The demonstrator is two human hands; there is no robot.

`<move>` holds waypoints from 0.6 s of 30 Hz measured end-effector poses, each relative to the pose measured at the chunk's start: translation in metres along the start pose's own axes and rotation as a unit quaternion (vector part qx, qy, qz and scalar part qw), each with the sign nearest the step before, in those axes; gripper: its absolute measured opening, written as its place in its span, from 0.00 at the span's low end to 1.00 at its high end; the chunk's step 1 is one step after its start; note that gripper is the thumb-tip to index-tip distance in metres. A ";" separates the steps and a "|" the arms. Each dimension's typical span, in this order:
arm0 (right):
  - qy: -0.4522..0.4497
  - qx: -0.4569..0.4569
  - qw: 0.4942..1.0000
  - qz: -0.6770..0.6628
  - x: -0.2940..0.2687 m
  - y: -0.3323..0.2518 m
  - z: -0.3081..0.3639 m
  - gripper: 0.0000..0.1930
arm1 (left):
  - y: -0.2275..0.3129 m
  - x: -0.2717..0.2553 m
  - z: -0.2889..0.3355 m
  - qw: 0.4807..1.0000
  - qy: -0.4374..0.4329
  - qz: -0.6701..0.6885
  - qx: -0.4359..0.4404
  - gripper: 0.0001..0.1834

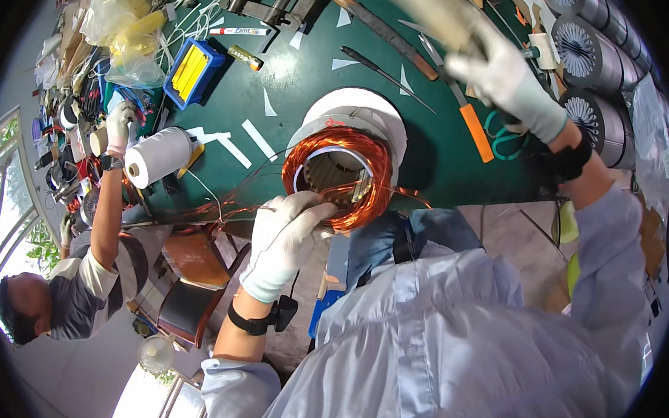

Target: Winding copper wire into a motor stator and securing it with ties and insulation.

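Your left hand point(286, 229), in a white glove, is closed on the near left edge of the coil point(381, 177), its thumb and fingers gripping the rim by the bore. The coil, a thick ring of copper wire, sits at the table's near edge in front of your body, its round opening facing up toward you; a pale inner ring edges that opening. A white disc point(398, 129) shows behind the coil's far side, and loose copper wires point(411, 192) stick out to the right. Your right hand point(500, 78), also gloved, is raised over the right part of the green table point(443, 165), well apart from the coil. A pale thing point(428, 17) beside its fingers is too blurred to name, and whether the hand grips it you cannot tell. Near that hand lie the orange-handled knife point(475, 129) and green-handled scissors point(507, 139); to its left are a file point(385, 36) and a thin dark pick point(383, 73). Farther left you have a blue box point(212, 74) of yellow strips point(189, 73), a marker point(239, 31) and a white thread cone point(158, 158). Past the cone, a co-worker's gloved hand point(119, 126) reaches among the clutter.
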State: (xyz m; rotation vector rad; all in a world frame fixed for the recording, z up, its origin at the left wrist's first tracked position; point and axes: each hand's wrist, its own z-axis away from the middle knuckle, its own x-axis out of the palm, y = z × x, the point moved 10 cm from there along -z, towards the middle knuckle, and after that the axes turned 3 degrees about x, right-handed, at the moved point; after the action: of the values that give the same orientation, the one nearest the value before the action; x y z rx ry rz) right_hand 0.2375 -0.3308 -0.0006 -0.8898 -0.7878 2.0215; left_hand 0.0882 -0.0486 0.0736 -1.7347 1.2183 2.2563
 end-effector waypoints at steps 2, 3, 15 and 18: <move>0.043 0.015 0.989 -0.138 0.003 0.044 0.005 0.40 | 0.001 0.012 -0.005 1.000 0.001 0.005 0.018 0.24; -0.028 -0.163 0.985 0.040 0.042 0.020 0.013 0.38 | -0.002 0.014 -0.002 1.000 -0.002 -0.005 0.007 0.24; -0.266 -0.369 0.797 0.396 0.094 -0.101 0.002 0.35 | 0.009 0.016 0.002 0.997 -0.020 0.024 -0.069 0.26; -0.165 -0.188 0.911 0.328 0.029 -0.113 -0.025 0.40 | 0.009 0.016 -0.003 0.998 0.021 0.007 -0.064 0.25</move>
State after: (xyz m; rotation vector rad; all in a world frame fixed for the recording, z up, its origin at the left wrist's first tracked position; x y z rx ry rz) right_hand 0.2893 -0.2438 0.0629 -1.1561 -1.2132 2.7146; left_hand 0.0801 -0.0630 0.0646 -1.8300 1.1174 2.3670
